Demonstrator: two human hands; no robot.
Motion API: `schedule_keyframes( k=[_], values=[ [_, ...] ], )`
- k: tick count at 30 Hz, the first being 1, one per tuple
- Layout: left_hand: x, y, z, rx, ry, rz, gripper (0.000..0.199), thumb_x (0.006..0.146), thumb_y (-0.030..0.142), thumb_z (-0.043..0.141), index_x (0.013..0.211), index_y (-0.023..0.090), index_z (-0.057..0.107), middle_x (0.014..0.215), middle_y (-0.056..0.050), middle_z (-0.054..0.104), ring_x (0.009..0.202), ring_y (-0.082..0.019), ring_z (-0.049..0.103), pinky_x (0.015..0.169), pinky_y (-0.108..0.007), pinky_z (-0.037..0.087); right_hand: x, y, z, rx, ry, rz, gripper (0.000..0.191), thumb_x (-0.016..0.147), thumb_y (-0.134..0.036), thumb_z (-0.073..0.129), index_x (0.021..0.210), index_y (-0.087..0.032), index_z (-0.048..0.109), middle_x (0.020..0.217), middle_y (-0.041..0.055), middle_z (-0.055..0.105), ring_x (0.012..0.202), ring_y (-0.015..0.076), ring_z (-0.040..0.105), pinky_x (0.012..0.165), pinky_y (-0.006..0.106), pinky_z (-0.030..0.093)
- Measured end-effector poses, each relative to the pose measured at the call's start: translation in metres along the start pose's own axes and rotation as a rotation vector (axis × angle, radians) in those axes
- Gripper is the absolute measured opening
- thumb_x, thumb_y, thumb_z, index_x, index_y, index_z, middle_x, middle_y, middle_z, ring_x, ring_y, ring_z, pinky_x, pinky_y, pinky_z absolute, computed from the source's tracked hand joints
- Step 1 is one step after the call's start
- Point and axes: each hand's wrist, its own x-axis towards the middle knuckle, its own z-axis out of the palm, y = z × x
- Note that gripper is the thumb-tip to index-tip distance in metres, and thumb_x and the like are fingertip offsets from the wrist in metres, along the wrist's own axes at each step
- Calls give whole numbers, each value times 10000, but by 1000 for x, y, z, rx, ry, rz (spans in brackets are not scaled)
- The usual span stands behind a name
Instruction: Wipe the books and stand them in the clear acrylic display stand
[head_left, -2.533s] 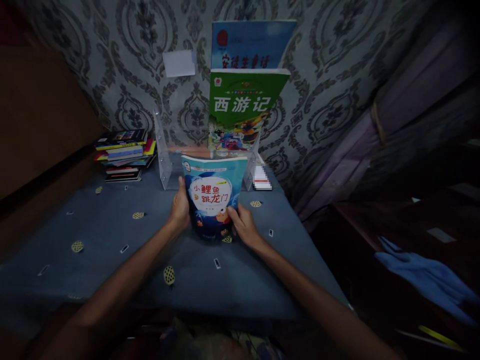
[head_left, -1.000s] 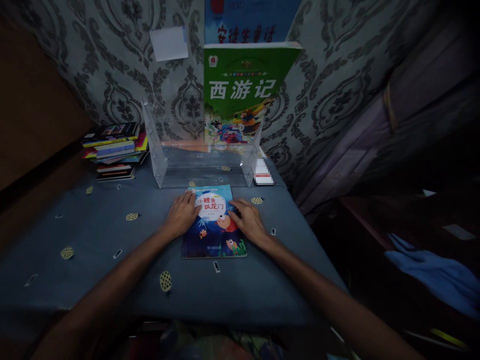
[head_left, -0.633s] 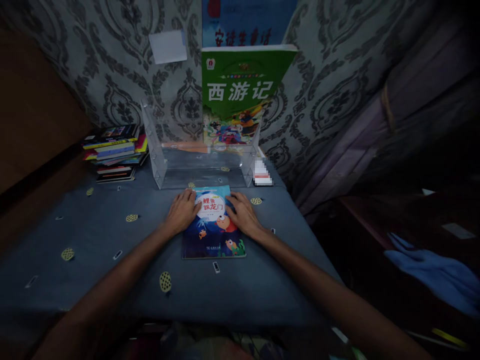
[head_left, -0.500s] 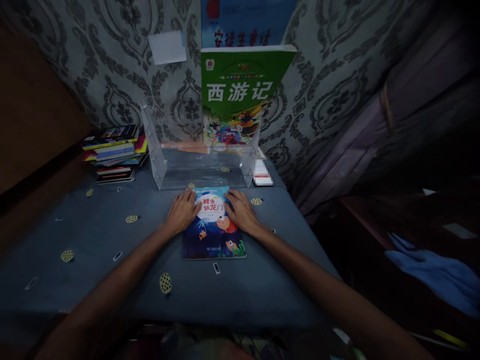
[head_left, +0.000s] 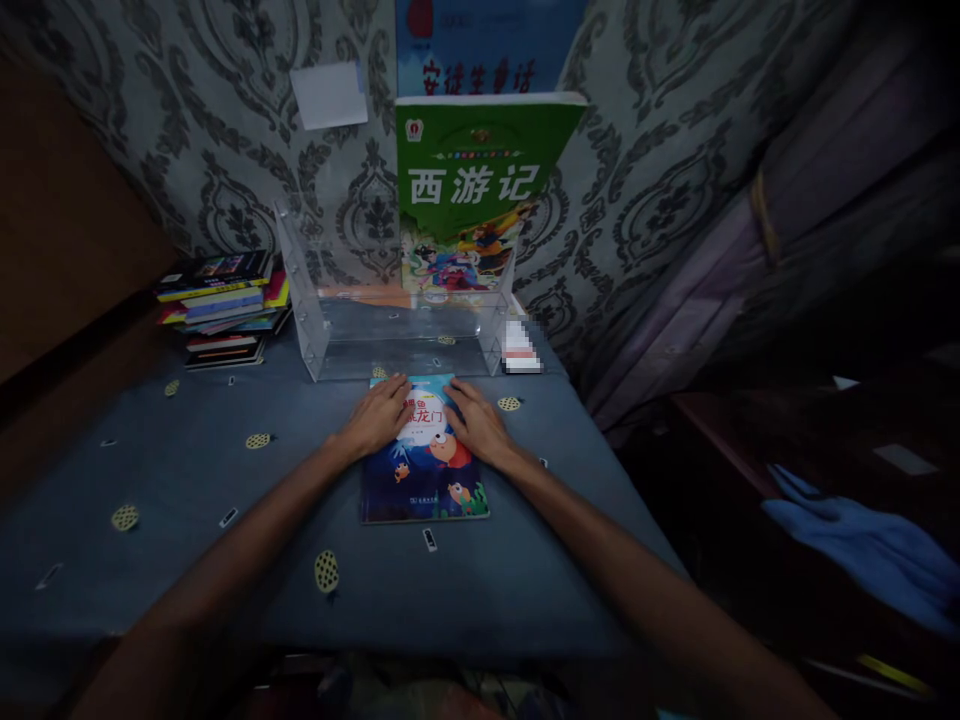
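A thin blue book (head_left: 424, 485) with red title characters and orange fish on its cover lies flat on the cloth-covered table. My left hand (head_left: 377, 414) rests on the upper left of the cover, fingers laid flat over part of the title. On the upper right edge lies my right hand (head_left: 477, 420), its fingers stretched out. Just behind the book is a clear acrylic stand (head_left: 405, 355). A green book (head_left: 472, 190) stands upright at its right side, with a blue book (head_left: 487, 45) higher up behind it.
A stack of books (head_left: 225, 305) sits at the back left of the table (head_left: 187, 470). Behind the stand's right side lies a blurred white item (head_left: 520, 345). A blue cloth (head_left: 855, 545) is at the far right, beyond the table edge.
My left hand has slid right, further onto the blue book's cover, and now hides more of the title. My right hand has stayed at the book's right edge. The view has shifted slightly.
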Motion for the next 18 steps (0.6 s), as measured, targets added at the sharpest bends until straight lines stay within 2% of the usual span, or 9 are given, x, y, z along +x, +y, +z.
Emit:
schedule_keyframes(
  k=[10, 18],
  values=[
    [13, 8, 2, 84, -31, 103, 457, 1032, 308, 382, 1417, 115, 534, 1513, -154, 518, 1427, -247, 464, 1199, -433, 336, 1, 7, 5, -12, 35, -41, 420, 964, -264, 493, 1343, -131, 615, 1453, 185, 553, 1327, 308, 546, 1138, 486, 442],
    [32, 18, 9, 62, -53, 201, 447, 1023, 255, 352, 1435, 169, 503, 1527, -127, 508, 1433, -212, 453, 1184, -453, 327, 1, 12, 5, 86, 98, -82, 365, 944, -260, 510, 1292, -179, 587, 1391, 151, 550, 1283, 273, 558, 1094, 447, 475]
  ],
)
